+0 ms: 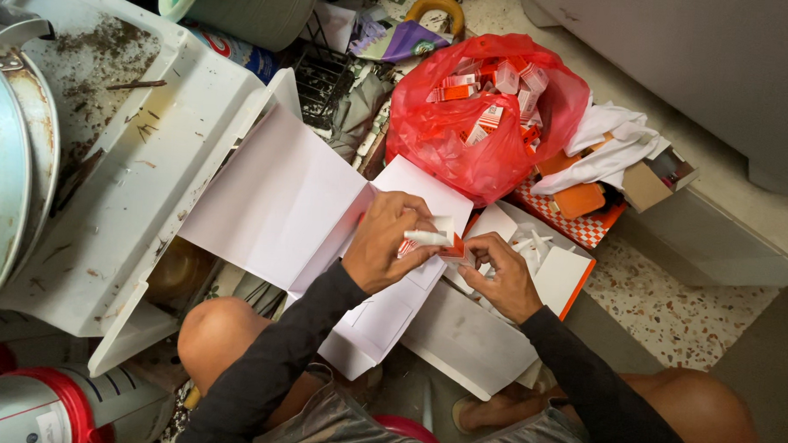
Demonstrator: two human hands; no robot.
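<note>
My left hand (384, 243) grips a small white tube (428, 238), held level over an open white carton. My right hand (501, 273) pinches a small orange-and-white box (453, 247) at the tube's end, the two touching. Both hands hover above the big white cardboard box (281, 196) with its flaps spread. A red plastic bag (489, 111) full of several small orange-and-white boxes sits just beyond my hands. Behind my right hand an orange-edged white box (562, 275) holds several loose white tubes (528, 244).
A dirty white appliance lid (126, 151) and a metal pot (12, 164) lie at the left. White cloth (611, 142) and a checkered orange box (586, 226) lie to the right of the bag. My bare knees (220, 333) frame the terrazzo floor (670, 318). A grey cabinet (706, 49) stands at the upper right.
</note>
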